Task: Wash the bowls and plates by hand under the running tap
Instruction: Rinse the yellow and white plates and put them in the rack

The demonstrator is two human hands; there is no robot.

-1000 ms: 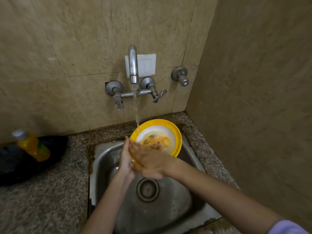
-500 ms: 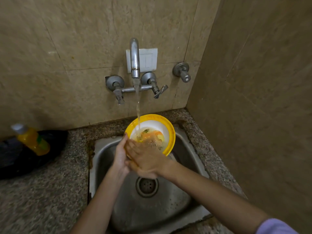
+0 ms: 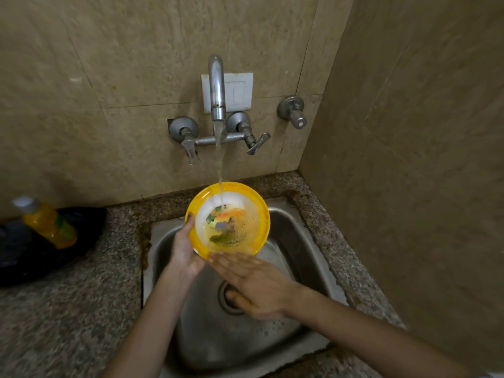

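We see the left hand (image 3: 187, 251) curled round the rim of the yellow bowl (image 3: 262, 214) beneath the tap (image 3: 216, 85), the right hand (image 3: 257, 283) flat, fingers straight and together.

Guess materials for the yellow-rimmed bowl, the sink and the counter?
The bowl: likely plastic, glossy; saturated yellow rim, thin lip, white centre with a printed picture. The sink: stainless steel, dull brushed look; grey metallic sheen, water spots. The counter: granite or similar stone; speckled grey-brown grain, polish unclear.
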